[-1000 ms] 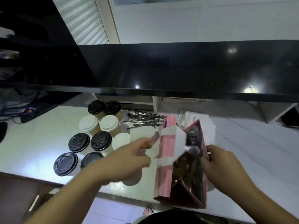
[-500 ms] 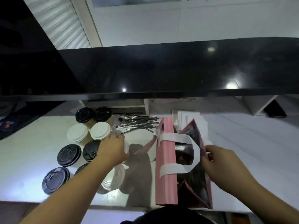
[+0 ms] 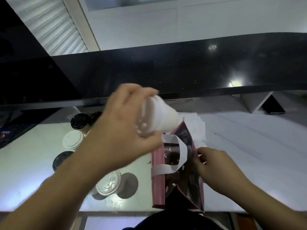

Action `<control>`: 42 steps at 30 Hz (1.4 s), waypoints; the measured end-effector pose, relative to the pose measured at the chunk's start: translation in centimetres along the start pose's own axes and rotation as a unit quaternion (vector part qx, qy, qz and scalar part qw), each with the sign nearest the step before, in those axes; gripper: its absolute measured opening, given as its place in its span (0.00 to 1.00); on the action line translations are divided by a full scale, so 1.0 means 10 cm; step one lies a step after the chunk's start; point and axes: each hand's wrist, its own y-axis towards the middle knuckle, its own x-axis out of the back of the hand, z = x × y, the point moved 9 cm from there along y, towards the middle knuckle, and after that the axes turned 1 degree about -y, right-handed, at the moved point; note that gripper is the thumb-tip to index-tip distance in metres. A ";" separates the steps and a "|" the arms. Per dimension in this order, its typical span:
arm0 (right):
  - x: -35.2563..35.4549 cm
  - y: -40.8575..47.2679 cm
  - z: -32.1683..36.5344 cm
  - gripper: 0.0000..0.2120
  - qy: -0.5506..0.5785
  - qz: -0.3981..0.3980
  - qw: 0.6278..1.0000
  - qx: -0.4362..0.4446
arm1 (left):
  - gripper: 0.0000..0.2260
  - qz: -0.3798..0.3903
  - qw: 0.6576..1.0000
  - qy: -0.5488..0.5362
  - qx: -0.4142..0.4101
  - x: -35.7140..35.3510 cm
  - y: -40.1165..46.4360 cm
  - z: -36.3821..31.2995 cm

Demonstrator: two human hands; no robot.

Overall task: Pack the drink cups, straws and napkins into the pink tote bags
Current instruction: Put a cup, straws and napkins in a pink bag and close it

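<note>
My left hand (image 3: 123,128) grips a white drink cup (image 3: 162,117), tilted on its side and lifted above the mouth of the pink tote bag (image 3: 158,178). The bag stands open on the white counter (image 3: 20,176), its white handle (image 3: 181,150) looped over the opening. My right hand (image 3: 214,165) pinches the bag's right edge and holds it apart. Several lidded cups stand to the left: a white-lidded one (image 3: 73,140), a black-lidded one (image 3: 79,121) and a white-lidded one (image 3: 108,182) near the front edge. White napkins (image 3: 197,128) lie behind the bag. My arm hides the straws.
A black raised countertop (image 3: 182,72) overhangs the back of the work surface. A dark flat device (image 3: 272,107) leans under it at the far right. The counter's front edge runs just below the bag.
My left hand took a white cup from the group on the left and raised it over the bag's opening. My right hand stayed on the bag's right edge.
</note>
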 end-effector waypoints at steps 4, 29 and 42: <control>0.04 -0.03 -0.02 0.14 0.014 0.000 1.000 0.010 | 0.38 0.159 0.985 0.046 -0.051 -0.75 0.08 -0.41; 0.17 -0.07 -0.19 0.16 0.000 -0.018 1.000 -0.006 | 0.27 0.355 0.905 0.209 -0.106 -2.65 0.00 -0.12; 0.10 -0.07 -0.18 0.14 0.018 0.001 0.999 -0.038 | 0.27 0.370 0.906 0.202 0.042 -2.76 -0.20 0.23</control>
